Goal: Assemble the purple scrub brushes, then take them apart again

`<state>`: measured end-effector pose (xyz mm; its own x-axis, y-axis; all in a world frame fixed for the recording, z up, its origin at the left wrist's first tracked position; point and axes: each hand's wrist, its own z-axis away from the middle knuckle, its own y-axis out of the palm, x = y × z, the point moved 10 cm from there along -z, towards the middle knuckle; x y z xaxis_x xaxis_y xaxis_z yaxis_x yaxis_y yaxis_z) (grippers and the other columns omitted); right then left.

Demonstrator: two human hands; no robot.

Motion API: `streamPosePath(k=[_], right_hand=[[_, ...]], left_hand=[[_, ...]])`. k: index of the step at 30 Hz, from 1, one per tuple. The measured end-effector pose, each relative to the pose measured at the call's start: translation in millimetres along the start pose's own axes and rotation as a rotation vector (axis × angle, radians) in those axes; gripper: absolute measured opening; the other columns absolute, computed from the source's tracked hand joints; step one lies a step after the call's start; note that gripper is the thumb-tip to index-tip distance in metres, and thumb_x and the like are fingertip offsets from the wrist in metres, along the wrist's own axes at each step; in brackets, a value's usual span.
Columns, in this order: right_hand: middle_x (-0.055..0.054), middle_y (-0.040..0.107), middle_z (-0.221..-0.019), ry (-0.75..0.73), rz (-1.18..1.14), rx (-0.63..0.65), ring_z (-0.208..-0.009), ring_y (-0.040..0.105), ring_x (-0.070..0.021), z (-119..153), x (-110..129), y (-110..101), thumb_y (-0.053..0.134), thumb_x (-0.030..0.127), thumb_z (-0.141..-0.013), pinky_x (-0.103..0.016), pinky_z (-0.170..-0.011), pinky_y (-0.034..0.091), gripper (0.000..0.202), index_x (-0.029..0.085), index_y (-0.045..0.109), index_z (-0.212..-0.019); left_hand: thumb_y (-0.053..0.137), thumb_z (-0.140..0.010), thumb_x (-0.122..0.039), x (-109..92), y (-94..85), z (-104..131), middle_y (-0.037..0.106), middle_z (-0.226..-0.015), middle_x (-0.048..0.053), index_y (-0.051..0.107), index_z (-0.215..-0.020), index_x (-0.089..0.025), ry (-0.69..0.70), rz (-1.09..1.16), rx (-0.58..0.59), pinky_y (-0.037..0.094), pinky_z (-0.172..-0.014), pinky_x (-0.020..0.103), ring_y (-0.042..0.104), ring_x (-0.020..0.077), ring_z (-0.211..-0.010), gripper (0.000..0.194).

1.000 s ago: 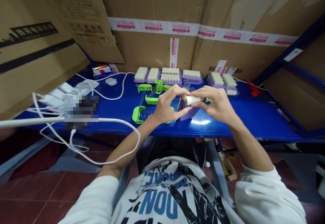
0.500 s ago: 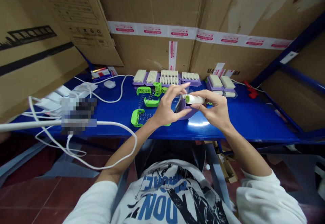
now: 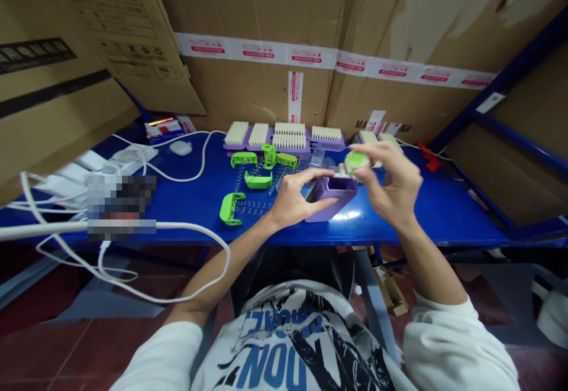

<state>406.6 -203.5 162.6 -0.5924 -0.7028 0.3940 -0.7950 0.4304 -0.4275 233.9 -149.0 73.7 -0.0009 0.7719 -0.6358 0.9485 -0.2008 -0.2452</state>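
Observation:
My left hand (image 3: 293,200) is closed round a purple hollow box-shaped housing (image 3: 339,197), its open end facing up, with pale bristles partly visible at its far side. Just above the housing's right corner, my right hand (image 3: 397,187) pinches a white cylinder with a green end (image 3: 357,161); motion blurs it, and it looks apart from the opening. Left of my hands lie several bright green brackets (image 3: 259,180) and small metal springs (image 3: 257,207). Clear plastic pieces (image 3: 316,159) sit behind the left hand.
Purple bases with cream bristles (image 3: 289,136) line the back of the blue table (image 3: 448,207). White cables (image 3: 217,234) loop across the left side near a power strip (image 3: 137,157). A red object (image 3: 428,157) lies at the right. Cardboard (image 3: 261,12) walls the back.
My right hand has lifted the white cylinder up and to the right, away from the housing, turning its green end. The left hand's raised fingers have come down onto the housing, whose opening now shows.

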Motion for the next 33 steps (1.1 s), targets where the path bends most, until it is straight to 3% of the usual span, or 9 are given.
streamPosePath(k=[2,4,6,10,15,18,27,30,33], right_hand=[[-0.01,0.081,-0.123,0.114,-0.045,-0.213,-0.092,0.08,-0.0254,-3,-14,-27,0.06,0.063,-0.115,-0.043,-0.079,0.066,0.041,0.034,0.076,-0.14],[-0.009,0.081,-0.119,0.256,-0.132,-0.226,-0.08,0.078,-0.0218,-8,-49,-33,0.061,0.062,-0.115,-0.036,-0.063,0.062,0.04,0.033,0.073,-0.139],[-0.007,0.08,-0.106,0.362,-0.228,-0.078,-0.071,0.076,-0.0211,-12,-93,-24,0.071,0.066,-0.107,-0.033,-0.052,0.058,0.044,0.027,0.077,-0.128],[-0.014,0.077,-0.139,0.409,-0.181,0.253,-0.097,0.082,-0.0277,-2,-174,-6,0.105,0.055,-0.072,-0.042,-0.077,0.072,0.09,0.024,0.072,-0.15],[-0.018,0.08,-0.136,0.33,0.021,0.405,-0.11,0.082,-0.0343,8,-220,3,0.103,0.056,-0.067,-0.056,-0.101,0.07,0.093,0.017,0.074,-0.147],[-0.018,0.079,-0.144,0.338,0.05,0.51,-0.119,0.081,-0.0366,9,-230,17,0.097,0.058,-0.075,-0.06,-0.114,0.064,0.082,0.018,0.077,-0.143],[-0.019,0.066,-0.166,0.386,0.048,0.644,-0.143,0.071,-0.0445,17,-239,38,0.091,0.064,-0.08,-0.066,-0.127,0.055,0.1,0.022,0.062,-0.166],[-0.019,0.057,-0.175,0.293,0.098,0.532,-0.159,0.057,-0.0472,8,-216,28,0.089,0.068,-0.085,-0.071,-0.136,0.042,0.105,0.027,0.052,-0.174],[-0.015,0.049,-0.18,0.058,0.132,0.345,-0.168,0.045,-0.0449,-10,-152,27,0.087,0.07,-0.091,-0.07,-0.141,0.034,0.107,0.035,0.039,-0.18]], left_hand=[[0.1,-0.087,-0.034,1,0.0,0,0.087,-0.128,0.014,0.082,-0.128,-0.018,-0.036,0.056,-0.005,0.071,-0.106,0.043,0.086,0.0285,-0.117,0.047],[0.102,-0.084,-0.034,1,-8.2,-1,0.087,-0.127,0.015,0.083,-0.125,-0.017,-0.065,0.129,-0.044,0.073,-0.102,0.041,0.087,0.0276,-0.113,0.049],[0.104,-0.081,-0.035,2,-25.3,-3,0.088,-0.122,0.012,0.083,-0.123,-0.018,-0.082,0.191,-0.116,0.074,-0.095,0.036,0.088,0.0254,-0.107,0.049],[0.106,-0.078,-0.041,10,-71.0,-6,0.088,-0.114,0.009,0.084,-0.121,-0.021,-0.118,0.215,-0.281,0.073,-0.081,0.031,0.087,0.0233,-0.096,0.052],[0.105,-0.079,-0.047,19,-108.7,-6,0.087,-0.109,0.008,0.083,-0.12,-0.021,-0.167,0.202,-0.408,0.07,-0.075,0.029,0.085,0.0217,-0.09,0.053],[0.107,-0.075,-0.047,22,-114.3,-3,0.086,-0.104,0.007,0.084,-0.114,-0.021,-0.215,0.268,-0.472,0.068,-0.074,0.029,0.082,0.0203,-0.085,0.052],[0.111,-0.064,-0.041,44,-107.5,13,0.084,-0.093,0.004,0.085,-0.099,-0.021,-0.419,0.536,-0.602,0.058,-0.06,0.023,0.075,0.0152,-0.072,0.048],[0.11,-0.067,-0.043,60,-104.8,20,0.082,-0.088,0.004,0.082,-0.095,-0.02,-0.509,0.647,-0.628,0.059,-0.059,0.025,0.073,0.0154,-0.067,0.046],[0.105,-0.076,-0.051,80,-99.8,22,0.084,-0.095,0.006,0.082,-0.097,-0.021,-0.6,0.749,-0.658,0.064,-0.067,0.029,0.078,0.0197,-0.078,0.043]])
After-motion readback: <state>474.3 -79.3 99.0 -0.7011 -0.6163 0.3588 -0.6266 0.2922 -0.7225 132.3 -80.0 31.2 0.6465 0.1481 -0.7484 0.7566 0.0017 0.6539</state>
